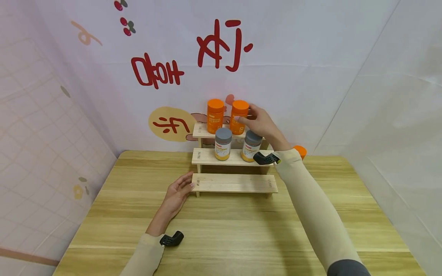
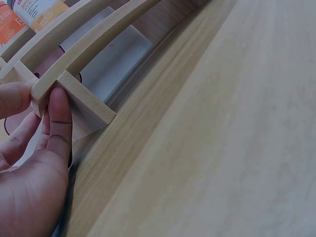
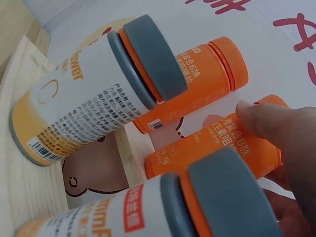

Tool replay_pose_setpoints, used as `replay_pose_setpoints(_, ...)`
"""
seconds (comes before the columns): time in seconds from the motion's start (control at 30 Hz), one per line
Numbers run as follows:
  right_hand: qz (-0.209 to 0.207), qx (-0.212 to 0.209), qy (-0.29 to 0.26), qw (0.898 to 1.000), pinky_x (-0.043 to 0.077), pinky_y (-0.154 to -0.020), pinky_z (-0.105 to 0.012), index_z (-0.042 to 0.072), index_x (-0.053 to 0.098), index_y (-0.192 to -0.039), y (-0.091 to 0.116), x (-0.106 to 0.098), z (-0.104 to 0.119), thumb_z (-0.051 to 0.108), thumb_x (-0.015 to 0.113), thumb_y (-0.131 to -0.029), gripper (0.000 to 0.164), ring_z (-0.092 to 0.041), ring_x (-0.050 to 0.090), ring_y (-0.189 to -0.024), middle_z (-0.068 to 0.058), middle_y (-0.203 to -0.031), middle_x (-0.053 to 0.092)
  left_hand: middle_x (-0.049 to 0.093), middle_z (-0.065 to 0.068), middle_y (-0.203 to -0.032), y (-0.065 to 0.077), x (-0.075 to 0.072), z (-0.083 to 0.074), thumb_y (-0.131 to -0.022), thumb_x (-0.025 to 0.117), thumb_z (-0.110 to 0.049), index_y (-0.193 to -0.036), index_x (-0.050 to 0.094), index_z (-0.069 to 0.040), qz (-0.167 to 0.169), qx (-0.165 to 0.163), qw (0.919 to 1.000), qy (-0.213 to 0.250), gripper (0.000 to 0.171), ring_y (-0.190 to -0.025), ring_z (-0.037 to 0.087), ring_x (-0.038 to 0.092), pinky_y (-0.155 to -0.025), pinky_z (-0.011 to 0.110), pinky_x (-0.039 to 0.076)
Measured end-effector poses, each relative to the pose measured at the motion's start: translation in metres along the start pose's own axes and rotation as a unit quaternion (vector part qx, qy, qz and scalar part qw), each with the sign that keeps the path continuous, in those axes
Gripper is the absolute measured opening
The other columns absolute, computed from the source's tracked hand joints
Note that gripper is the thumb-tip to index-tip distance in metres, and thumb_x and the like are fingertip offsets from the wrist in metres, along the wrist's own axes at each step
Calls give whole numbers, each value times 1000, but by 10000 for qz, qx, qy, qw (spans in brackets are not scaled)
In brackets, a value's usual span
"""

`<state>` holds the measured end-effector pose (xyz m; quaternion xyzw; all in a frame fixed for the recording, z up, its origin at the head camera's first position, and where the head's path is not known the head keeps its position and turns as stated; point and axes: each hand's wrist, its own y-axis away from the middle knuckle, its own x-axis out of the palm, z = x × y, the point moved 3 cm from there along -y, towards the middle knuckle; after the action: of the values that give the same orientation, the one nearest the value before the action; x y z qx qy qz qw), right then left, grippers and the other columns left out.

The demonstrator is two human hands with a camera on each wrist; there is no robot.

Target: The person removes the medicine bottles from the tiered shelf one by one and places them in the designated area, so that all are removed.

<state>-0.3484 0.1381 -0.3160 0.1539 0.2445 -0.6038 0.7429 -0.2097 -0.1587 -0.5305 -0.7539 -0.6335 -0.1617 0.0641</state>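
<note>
My right hand (image 1: pixel 259 122) grips an orange bottle (image 1: pixel 238 126) on the top tier of a wooden stepped rack (image 1: pixel 235 183). Thumb and fingers sit on opposite sides of it in the right wrist view. Left of it stands a second orange bottle (image 1: pixel 215 119). On the middle tier are two white-and-yellow bottles with grey lids, one on the left (image 1: pixel 223 147) and one on the right (image 1: pixel 251 148), below my right wrist. My left hand (image 1: pixel 177 194) pinches the left end of the lowest tier; in the left wrist view thumb and fingertips meet its board end (image 2: pixel 49 84).
Behind the right forearm an orange lid (image 1: pixel 300 151) shows, its lower part hidden by the sleeve. The rack stands on a wood-grain table (image 1: pixel 221 237) near the back wall (image 1: pixel 293 76), which carries red characters and drawings. Side walls (image 1: pixel 397 115) rise at left and right.
</note>
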Motion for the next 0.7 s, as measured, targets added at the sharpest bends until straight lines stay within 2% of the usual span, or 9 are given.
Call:
replay_pose_setpoints(0.33,-355,-18,-70,9993,46,-112,-51,20,49,-151,6,-4,-2,43,72,-95,65,-31,55,-132,-9,-147,58,49,0,-121,1,0,-1,-101,59,2,-156,39,-3,-53,-43,10000,32,59,-107,6,52,-82,15,51)
replay_pose_setpoints(0.7,-596,-12,-357,9976,44,-114,-47,20,51,-148,16,-21,-13,47,75,-92,67,-28,56,-132,-9,-146,58,52,2,-123,1,0,-1,-101,60,2,-157,37,-1,-28,37,10000,8,61,-108,6,56,-85,15,53)
